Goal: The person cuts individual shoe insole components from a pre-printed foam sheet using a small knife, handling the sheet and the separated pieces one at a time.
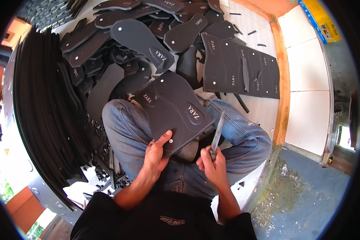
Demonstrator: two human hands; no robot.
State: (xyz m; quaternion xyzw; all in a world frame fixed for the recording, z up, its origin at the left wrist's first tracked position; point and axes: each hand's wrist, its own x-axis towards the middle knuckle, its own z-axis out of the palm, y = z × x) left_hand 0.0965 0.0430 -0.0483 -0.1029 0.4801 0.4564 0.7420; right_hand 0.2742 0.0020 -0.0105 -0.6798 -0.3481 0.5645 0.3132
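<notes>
Over my lap, my left hand (158, 151) grips the lower edge of a dark foam sheet (170, 114), thumb on top. Two sandal-sole outlines are marked on this sheet, with a small white dot near each end that shows. A knife (219, 134) is in my right hand (213, 161), its handle wrapped by my fingers. The blade points up and away, just beside the sheet's right edge; whether it touches the sheet I cannot tell. Beyond the sheet lies a cut-out sole (142, 44), dark with a white dot, on top of a pile.
Many dark soles (184, 32) are heaped ahead. At the right lies another marked foam sheet (224, 64) with narrow offcuts on it. A tall stack of black sheets (40, 108) stands at my left. An orange-edged tiled wall (308, 116) borders the right side. Small scraps litter the floor.
</notes>
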